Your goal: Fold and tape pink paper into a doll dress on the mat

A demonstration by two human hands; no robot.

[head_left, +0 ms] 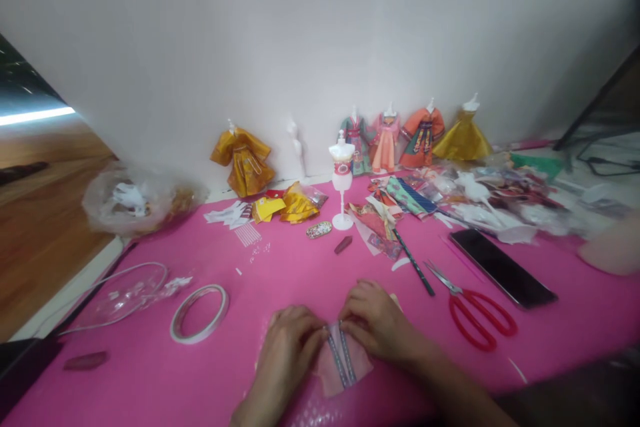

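A small pale pink doll garment with two grey-blue patterned trim strips lies on the pink tabletop, close to me. My left hand pinches its upper edge by the left strip, thumb and finger together. Opposite, my right hand pinches the edge at the top of the right strip. Between the two pinches the strips run side by side, nearly meeting lower down. Beyond my hands stands a white mini dress form with a red band around its chest. Parts of the garment are hidden under my fingers.
Red-handled scissors, a black phone and a dark pencil-like stick lie right. A tape roll lies left, near a plastic bag. Fabric scraps are piled at back right. Several dressed doll forms line the wall.
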